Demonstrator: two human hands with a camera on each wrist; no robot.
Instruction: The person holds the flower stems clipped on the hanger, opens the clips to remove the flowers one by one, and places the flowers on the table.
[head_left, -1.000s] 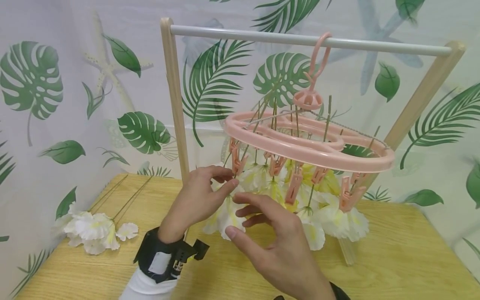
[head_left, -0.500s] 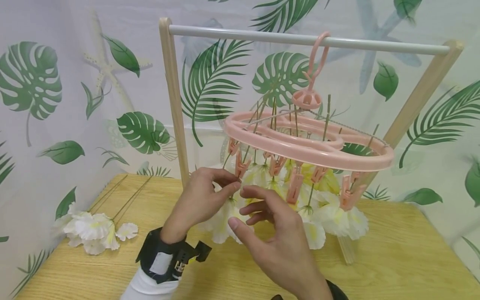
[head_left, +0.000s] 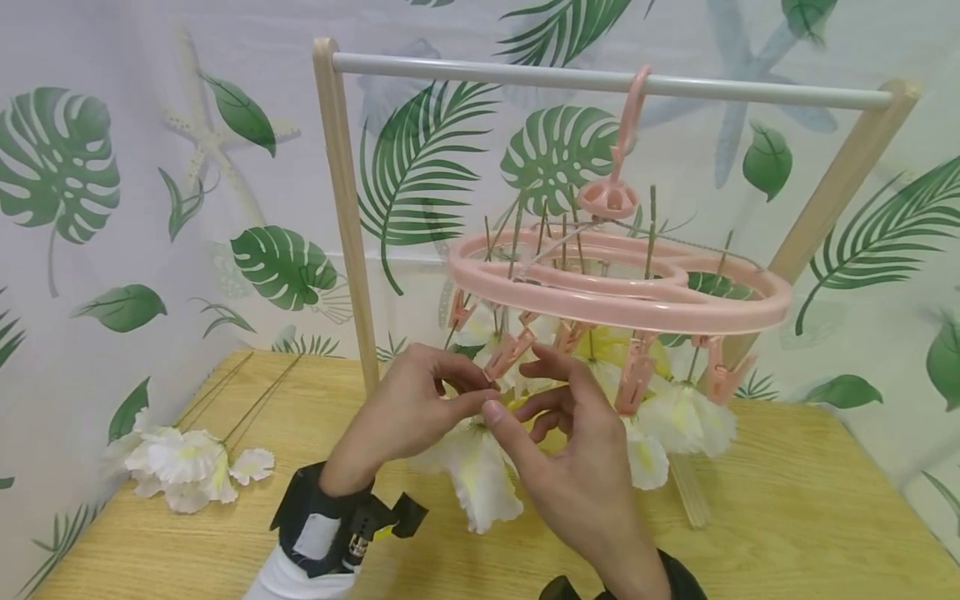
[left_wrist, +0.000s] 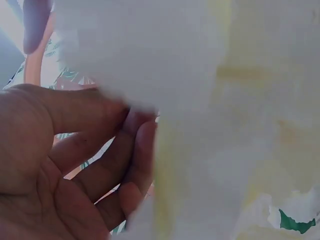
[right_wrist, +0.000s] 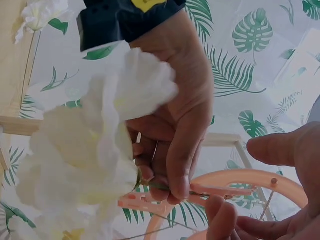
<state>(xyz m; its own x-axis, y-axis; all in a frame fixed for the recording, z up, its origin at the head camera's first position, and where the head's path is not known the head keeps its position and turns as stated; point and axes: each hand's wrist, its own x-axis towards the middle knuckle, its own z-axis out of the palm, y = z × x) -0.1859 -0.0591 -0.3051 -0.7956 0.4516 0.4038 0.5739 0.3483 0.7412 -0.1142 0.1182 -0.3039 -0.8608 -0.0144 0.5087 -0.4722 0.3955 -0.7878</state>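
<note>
My left hand (head_left: 408, 404) pinches the stem of a white artificial flower (head_left: 480, 483) just above its bloom, below the hanger's near left edge. Against the stem hangs a tilted pink clothespin (head_left: 510, 354). My right hand (head_left: 581, 454) is close by on the right, thumb tip near the left fingertips. In the right wrist view, its thumb (right_wrist: 275, 149) stands apart from its bent fingers, with nothing gripped between them. Pale petals (left_wrist: 200, 125) fill much of the left wrist view and hide part of the left fingers. Overhead is the round pink clip hanger (head_left: 637, 312).
The hanger hooks over a grey rail (head_left: 465, 67) between wooden posts (head_left: 345, 208). Several flowers (head_left: 686, 417) hang from its clips, stems poking up through the ring. More white flowers (head_left: 183, 462) lie on the wooden table (head_left: 787, 500) at the left.
The hanger has turned and tilted slightly. The left hand has drawn the flower and clothespin lower and a little right. My right thumb has come up to the left fingertips.
</note>
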